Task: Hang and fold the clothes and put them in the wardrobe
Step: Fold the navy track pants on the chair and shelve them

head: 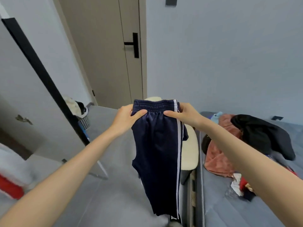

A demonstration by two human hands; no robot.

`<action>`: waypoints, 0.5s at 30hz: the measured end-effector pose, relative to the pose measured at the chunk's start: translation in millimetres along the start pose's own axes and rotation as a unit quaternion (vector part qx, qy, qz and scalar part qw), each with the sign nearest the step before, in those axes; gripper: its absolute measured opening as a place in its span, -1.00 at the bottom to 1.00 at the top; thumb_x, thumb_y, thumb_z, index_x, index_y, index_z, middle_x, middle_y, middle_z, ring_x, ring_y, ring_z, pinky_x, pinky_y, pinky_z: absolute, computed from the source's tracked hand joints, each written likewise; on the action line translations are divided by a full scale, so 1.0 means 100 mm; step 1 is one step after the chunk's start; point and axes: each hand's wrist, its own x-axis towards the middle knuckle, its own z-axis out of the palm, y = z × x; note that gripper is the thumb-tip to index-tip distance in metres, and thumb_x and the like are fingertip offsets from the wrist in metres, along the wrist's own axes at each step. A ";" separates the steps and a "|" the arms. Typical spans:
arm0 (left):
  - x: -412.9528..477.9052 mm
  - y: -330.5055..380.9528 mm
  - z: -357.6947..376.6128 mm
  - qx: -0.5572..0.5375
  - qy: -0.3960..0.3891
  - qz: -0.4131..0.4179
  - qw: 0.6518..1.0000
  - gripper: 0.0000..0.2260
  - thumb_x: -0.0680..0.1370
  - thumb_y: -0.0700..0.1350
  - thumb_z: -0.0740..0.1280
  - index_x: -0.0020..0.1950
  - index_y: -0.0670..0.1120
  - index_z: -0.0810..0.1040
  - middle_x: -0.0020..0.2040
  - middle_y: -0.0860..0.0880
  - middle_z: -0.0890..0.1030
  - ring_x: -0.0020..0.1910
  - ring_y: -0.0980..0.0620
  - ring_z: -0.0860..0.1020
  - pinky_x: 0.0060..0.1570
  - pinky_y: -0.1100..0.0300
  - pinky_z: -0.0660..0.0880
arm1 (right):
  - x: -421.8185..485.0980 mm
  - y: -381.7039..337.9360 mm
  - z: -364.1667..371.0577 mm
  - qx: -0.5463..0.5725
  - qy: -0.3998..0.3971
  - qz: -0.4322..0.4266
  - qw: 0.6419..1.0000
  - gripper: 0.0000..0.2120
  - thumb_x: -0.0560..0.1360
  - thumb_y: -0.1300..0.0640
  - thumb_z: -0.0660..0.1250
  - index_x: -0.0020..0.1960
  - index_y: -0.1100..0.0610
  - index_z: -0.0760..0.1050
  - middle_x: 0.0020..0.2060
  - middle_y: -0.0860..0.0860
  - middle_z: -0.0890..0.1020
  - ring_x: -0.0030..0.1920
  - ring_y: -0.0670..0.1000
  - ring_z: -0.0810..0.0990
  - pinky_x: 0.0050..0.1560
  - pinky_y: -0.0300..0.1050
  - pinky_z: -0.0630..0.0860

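Far to the left of the grip and lower down, a blurred red and white thing (9, 185) sits at the edge of view, and a white panel with a black edge (41, 71) slants up beside it. Nearer the grip on the left stands a laundry basket (84, 120) with cloth in it. Up and behind the grip is a beige door (105, 54) with a black handle (133, 45).

The left hand (129, 117) pinches the left end of the waistband of the navy trousers (157, 153), thumb in front and fingers curled behind. The trousers are held up in the air between the two hands and hang straight down from the grip, legs together, with a white stripe (178, 153) running down the right side. The right hand (185, 114) clamps the right end of the waistband in the same way, thumb in front.

Just behind and below the right hand is a cream stool (189, 149). To the right of the grip lies a grey bed (221, 210) with a pink garment (216, 159), a black garment (262, 136) and a few smaller clothes (241, 185) heaped on it
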 end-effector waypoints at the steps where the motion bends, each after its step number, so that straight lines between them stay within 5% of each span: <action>1: 0.18 0.00 0.14 -0.002 0.000 0.004 1.000 -0.91 0.54 -0.01 0.36 -0.10 0.01 0.63 -0.21 0.04 0.67 -0.24 0.12 0.51 -0.22 0.22 0.46 | 0.07 0.08 -0.15 -0.002 0.011 -0.004 1.000 -0.94 0.48 0.00 0.42 -0.15 -0.05 0.61 -0.31 -0.20 0.65 -0.25 -0.22 0.62 -0.27 -0.43 0.46; 5: 0.91 0.11 0.68 -0.002 0.004 0.014 1.000 -0.87 0.52 0.04 0.37 -0.24 0.16 0.56 -0.43 0.23 0.56 -0.43 0.30 0.44 -0.42 0.46 0.33 | 0.45 0.36 -0.79 -0.050 0.030 -0.028 0.998 -0.77 0.54 0.08 0.36 0.16 0.14 0.56 -0.28 -0.25 0.63 -0.28 -0.26 0.58 -0.24 -0.40 0.45; 7: 1.26 0.16 0.90 0.005 -0.005 0.017 1.000 -0.89 0.51 0.07 0.37 -0.21 0.12 0.57 -0.43 0.21 0.56 -0.43 0.33 0.45 -0.44 0.46 0.32 | 0.67 0.51 -1.11 -0.079 0.031 -0.023 0.996 -0.73 0.55 0.07 0.34 0.21 0.16 0.53 -0.07 -0.09 0.68 -0.08 -0.10 0.64 -0.06 -0.21 0.54; 10: 1.75 0.25 1.19 0.010 -0.020 0.027 0.999 -0.93 0.52 0.06 0.36 -0.15 0.13 0.56 -0.40 0.27 0.57 -0.38 0.38 0.49 -0.43 0.49 0.32 | 0.99 0.71 -1.52 -0.094 0.042 -0.015 0.995 -0.73 0.55 0.11 0.34 0.23 0.15 0.51 0.07 0.05 0.65 0.07 0.02 0.61 0.12 -0.18 0.49; 15: 2.50 0.20 1.56 0.015 -0.031 0.026 0.999 -0.86 0.54 0.03 0.35 0.05 0.03 0.58 -0.12 0.18 0.63 -0.17 0.26 0.56 -0.26 0.47 0.42 | 1.53 1.00 -1.94 -0.052 0.062 0.037 0.996 -0.76 0.50 0.35 0.34 0.06 0.07 0.46 -0.22 -0.03 0.54 -0.22 -0.05 0.52 -0.31 -0.26 0.58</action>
